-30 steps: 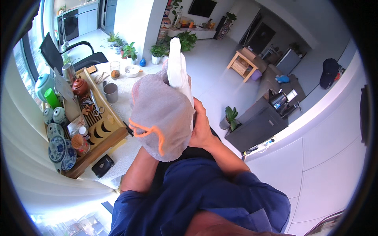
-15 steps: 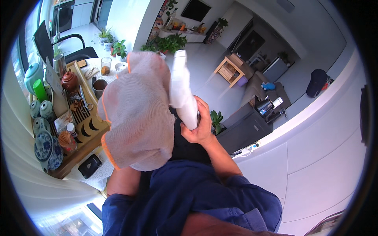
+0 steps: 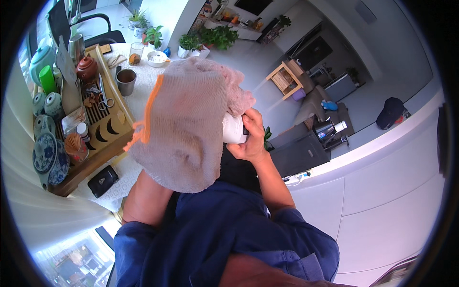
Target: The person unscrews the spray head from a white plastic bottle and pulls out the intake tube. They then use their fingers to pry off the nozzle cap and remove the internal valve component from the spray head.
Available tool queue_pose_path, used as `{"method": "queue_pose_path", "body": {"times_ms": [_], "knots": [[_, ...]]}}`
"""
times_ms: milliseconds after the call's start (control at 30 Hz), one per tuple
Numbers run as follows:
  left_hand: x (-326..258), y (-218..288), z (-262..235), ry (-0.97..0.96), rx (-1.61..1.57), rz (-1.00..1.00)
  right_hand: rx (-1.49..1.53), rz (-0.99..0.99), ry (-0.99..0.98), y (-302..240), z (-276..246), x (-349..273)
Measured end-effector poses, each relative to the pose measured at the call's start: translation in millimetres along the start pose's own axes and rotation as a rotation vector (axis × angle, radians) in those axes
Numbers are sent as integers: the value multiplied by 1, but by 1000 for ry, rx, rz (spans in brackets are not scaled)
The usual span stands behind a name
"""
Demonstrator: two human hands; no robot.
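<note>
A grey-pink cloth (image 3: 184,129) with an orange edge hangs in front of me, draped over my left hand, which is hidden beneath it. Only my left forearm (image 3: 147,196) shows below the cloth. Through it, the left hand wraps the upper end of a white, long-bodied object whose kind I cannot make out. Its lower end, a white body (image 3: 233,128) with a dark patch, sticks out at the cloth's right side. My right hand (image 3: 251,138) is closed around this lower end.
On the left, a wooden tea tray (image 3: 112,131) holds a brown teapot (image 3: 86,68), scissors (image 3: 104,98) and blue-patterned pottery (image 3: 49,155). A metal cup (image 3: 126,82), a glass (image 3: 136,53) and a black case (image 3: 103,182) rest on the white tablecloth. A dark cabinet (image 3: 299,153) stands to the right.
The cloth has moved right and now covers the white object's upper end, which stood bare beside it before. My right hand has shifted slightly right and up, still holding the object.
</note>
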State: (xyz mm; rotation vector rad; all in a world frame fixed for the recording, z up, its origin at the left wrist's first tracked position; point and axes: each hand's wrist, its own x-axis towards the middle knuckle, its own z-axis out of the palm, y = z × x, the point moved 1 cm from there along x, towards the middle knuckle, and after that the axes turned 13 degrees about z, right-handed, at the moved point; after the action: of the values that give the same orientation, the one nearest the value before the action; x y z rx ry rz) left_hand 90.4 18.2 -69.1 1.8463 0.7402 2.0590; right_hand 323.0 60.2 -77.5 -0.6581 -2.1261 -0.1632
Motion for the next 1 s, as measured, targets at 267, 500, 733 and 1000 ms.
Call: {"method": "queue_pose_path", "body": {"times_ms": [267, 500, 733, 1000], "knots": [[1, -1, 1, -9, -3, 11, 32, 21, -12, 4, 5, -1], [-6, 1, -4, -20, -5, -18, 86, 71, 34, 12, -6, 10], [-6, 3, -2, -17, 0, -16, 122, 46, 4, 13, 1, 8], [21, -6, 21, 2, 6, 66, 206, 137, -115, 11, 9, -8]]}}
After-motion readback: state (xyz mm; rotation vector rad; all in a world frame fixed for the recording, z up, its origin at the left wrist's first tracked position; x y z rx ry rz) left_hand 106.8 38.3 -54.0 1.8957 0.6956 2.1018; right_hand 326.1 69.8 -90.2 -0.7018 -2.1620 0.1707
